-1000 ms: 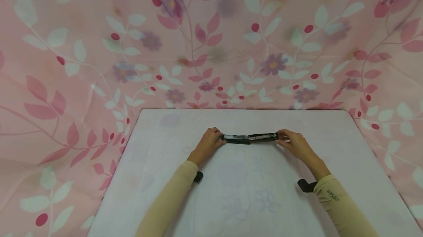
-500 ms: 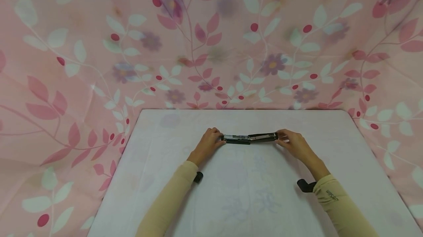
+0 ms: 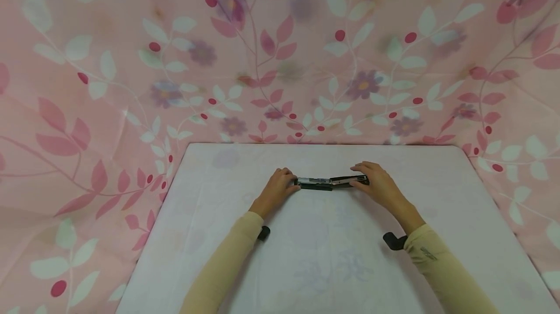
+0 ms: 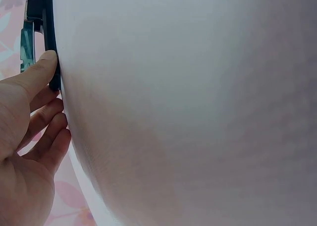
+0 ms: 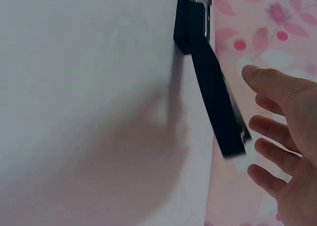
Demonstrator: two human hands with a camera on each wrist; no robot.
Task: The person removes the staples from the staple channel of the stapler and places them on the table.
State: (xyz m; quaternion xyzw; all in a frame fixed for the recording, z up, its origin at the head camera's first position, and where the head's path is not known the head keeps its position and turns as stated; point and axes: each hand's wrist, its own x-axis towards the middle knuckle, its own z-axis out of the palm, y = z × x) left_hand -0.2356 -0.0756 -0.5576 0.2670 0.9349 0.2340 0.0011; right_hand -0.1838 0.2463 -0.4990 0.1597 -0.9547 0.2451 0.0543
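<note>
A black stapler (image 3: 316, 188), opened out flat with its metal inner channel showing, lies across the far half of the table. My left hand (image 3: 275, 188) pinches its left end between thumb and fingers; in the left wrist view the thumb (image 4: 45, 62) presses on the black part. In the right wrist view the stapler's opened arm (image 5: 214, 97) slants up off the tabletop. Beside that arm, my right hand (image 3: 381, 185) has its fingers spread and loosely bent. A gap shows between the right fingers (image 5: 272, 132) and the arm.
A white cloth-covered table (image 3: 315, 246) carries the work. Pink floral fabric (image 3: 280, 51) hangs behind it and along both sides. Black wrist mounts (image 3: 394, 241) stick out by both sleeves.
My right hand has let go of the stapler arm's end, spread its fingers and moved leftward over it. The left hand keeps its pinch, and the stapler stays about where it was.
</note>
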